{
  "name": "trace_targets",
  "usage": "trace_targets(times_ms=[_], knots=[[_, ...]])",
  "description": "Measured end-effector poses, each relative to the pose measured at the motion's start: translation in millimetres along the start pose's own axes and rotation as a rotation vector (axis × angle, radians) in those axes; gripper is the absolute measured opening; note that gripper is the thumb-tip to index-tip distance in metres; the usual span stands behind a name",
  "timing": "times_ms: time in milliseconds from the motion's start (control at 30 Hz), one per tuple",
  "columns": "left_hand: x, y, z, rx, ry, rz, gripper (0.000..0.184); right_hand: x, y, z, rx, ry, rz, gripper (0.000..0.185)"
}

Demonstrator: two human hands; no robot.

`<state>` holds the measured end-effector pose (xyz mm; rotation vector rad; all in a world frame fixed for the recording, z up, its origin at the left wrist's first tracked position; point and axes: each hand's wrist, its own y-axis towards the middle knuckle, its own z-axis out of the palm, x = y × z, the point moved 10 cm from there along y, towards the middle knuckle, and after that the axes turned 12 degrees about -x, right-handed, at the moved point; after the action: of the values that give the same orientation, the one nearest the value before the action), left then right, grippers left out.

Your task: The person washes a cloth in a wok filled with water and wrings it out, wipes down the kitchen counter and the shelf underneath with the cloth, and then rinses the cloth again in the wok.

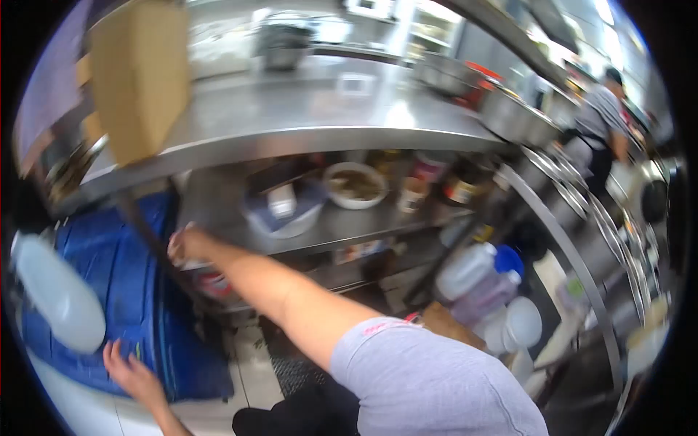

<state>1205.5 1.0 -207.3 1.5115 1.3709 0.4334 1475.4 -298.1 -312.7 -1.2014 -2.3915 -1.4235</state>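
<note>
My left hand (134,376) is open, with its fingers apart, just below the base of a whitish plastic jug (58,294). The jug lies tilted on the blue lid (134,291) of a large bin. My right arm reaches across to the left under the steel table. At its end my right hand (187,245) is curled closed beside the slanting table leg (149,243). Blur hides what, if anything, is in those fingers. A red-and-white container (214,283) sits just below that hand.
A cardboard box (142,80) stands on the steel table (291,109). The lower shelf bears a white tub (287,218), a bowl of brownish food (356,185) and several jars. Plastic jugs (465,272) and large pots (516,116) are to the right. A person (600,123) stands at the far right.
</note>
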Motion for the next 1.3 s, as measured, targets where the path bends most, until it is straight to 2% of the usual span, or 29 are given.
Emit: trace_targets(times_ms=[33, 100, 133, 167, 200, 233, 267, 300, 333, 367, 400, 433, 467, 533, 567, 600, 667, 733, 800, 867, 967, 1067, 1133, 1200, 1300], knots=[[4.5, -2.1, -1.0, -0.027, -0.031, 0.034, 0.037, 0.1, -13.8, -14.5, -0.041, 0.147, 0.227, 0.021], [6.3, -1.0, -14.6, -0.059, -0.089, 0.037, 0.037, 88.7, -37.4, -76.0, -0.126, -0.137, 0.083, 0.01], [0.3, 0.4, -18.1, -0.058, -0.136, 0.01, 0.037, 110.7, -51.2, -88.9, -0.122, 0.055, 0.04, 0.008], [-10.7, 5.1, -26.7, -0.128, -0.175, 0.024, 0.033, 118.7, -67.5, -96.0, -0.162, -0.07, 0.022, 0.011], [-37.1, 12.7, -34.9, -0.131, -0.191, 0.035, 0.033, 112.7, -82.5, -81.0, 0.042, 0.042, 0.133, 0.014], [-76.7, 21.6, -45.6, -0.124, -0.25, 0.06, 0.033, 124.2, -98.6, -89.6, 0.078, 0.056, 0.23, 0.019], [-105.8, 26.3, -46.6, -0.11, -0.308, 0.09, 0.034, 143.0, -106.8, -97.7, 0.138, 0.166, 0.2, 0.019], [-103.5, 24.7, -25.7, -0.002, -0.504, -0.096, 0.029, 150.7, -114.3, -98.9, 0.148, 0.294, 0.165, 0.017], [-116.5, 26.2, -16.2, 0.012, -0.507, -0.079, 0.029, 154.0, -121.6, -97.0, 0.163, 0.37, 0.126, 0.016], [-131.1, 22.5, 10.8, 0.24, -0.629, -0.138, 0.027, 148.8, -130.1, -90.7, 0.233, 0.472, 0.276, 0.017], [-148.9, 16.5, 32.1, 0.471, -0.734, -0.203, 0.025, 162.8, -126.3, -92.5, 0.23, 0.558, 0.171, 0.018], [-176.3, 15.5, 40.8, 0.626, -0.772, -0.164, 0.022, 173.0, -128.5, -93.3, 0.263, 0.608, 0.204, 0.021], [-205.4, 14.9, 44.9, 0.784, -0.803, -0.127, 0.019, 185.6, -126.7, -100.8, 0.22, 0.592, 0.122, 0.02], [-251.2, 15.1, 47.2, 1.061, -0.853, -0.087, 0.016, 203.3, -134.5, -109.7, 0.329, 0.639, 0.21, 0.021], [-260.0, 14.0, 47.3, 1.157, -0.842, -0.078, 0.014, 209.1, -141.8, -112.3, 0.314, 0.636, 0.179, 0.024], [-276.6, 19.6, 41.9, 1.241, -0.859, -0.056, 0.017, 214.0, -149.3, -125.1, 0.339, 0.689, 0.263, 0.029], [-273.0, 12.8, 44.5, 1.4, -0.91, -0.356, 0.021, 222.2, -165.5, -162.9, 0.385, 0.756, 0.406, 0.03], [-297.1, 26.5, 39.2, 1.491, -0.92, -0.547, 0.022, 226.7, -180.6, -225.8, 0.355, 0.784, 0.702, 0.024], [-328.0, 37.8, 39.1, 1.537, -0.92, -0.505, 0.024, 235.1, -189.6, -303.5, 0.254, 0.837, 0.966, 0.02], [-387.3, 63.0, 26.2, 1.594, -1.016, -0.46, 0.024, 241.7, -211.5, -365.0, 0.096, 0.987, 1.167, 0.021], [-466.3, 100.8, 14.9, 1.709, -1.088, -0.289, 0.022, 255.3, -227.1, -468.0, -0.222, 0.991, 1.34, 0.028], [-562.2, 155.8, -19.6, 1.831, -1.277, 0.174, 0.024, 292.0, -212.9, -563.9, -0.497, 0.948, 1.44, 0.028], [-590.5, 184.6, -17.5, 1.831, -1.244, 0.332, 0.028, 312.6, -209.5, -603.4, -0.623, 0.876, 1.443, 0.029], [-611.2, 221.7, -11.0, 1.704, -1.285, 0.258, 0.024, 337.1, -207.1, -632.6, -0.673, 0.794, 1.455, 0.028], [-613.7, 241.1, 1.9, 1.685, -1.337, 0.204, 0.024, 374.9, -248.9, -649.8, -0.754, 0.518, 1.584, 0.03]])
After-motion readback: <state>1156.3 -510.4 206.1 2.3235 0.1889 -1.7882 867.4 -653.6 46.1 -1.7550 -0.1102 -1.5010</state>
